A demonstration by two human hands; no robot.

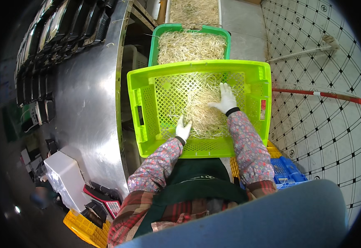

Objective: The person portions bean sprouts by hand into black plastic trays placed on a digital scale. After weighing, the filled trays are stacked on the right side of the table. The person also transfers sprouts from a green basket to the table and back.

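Note:
In front of me is a lime-green perforated plastic crate [199, 66] with a loose heap of bean sprouts [205, 116] on its mesh bottom. My left hand [183, 127], in a white glove, lies at the heap's lower left edge, fingers and thumb apart; whether some sprouts are between them I cannot tell. My right hand [227, 99], gloved too, rests on the heap's upper right side with fingers stretched and thumb spread. Beyond the crate, a green plastic bin [153, 46] is full of sprouts, and a white container [167, 12] behind it holds more.
A stainless steel table [87, 102] runs along the left, bearing stacked black plastic trays [75, 24], a white box [65, 176] and a red scale [106, 201]. Yellow [89, 228] and blue crates [287, 172] stand lower down. A red pole [335, 95] is at right.

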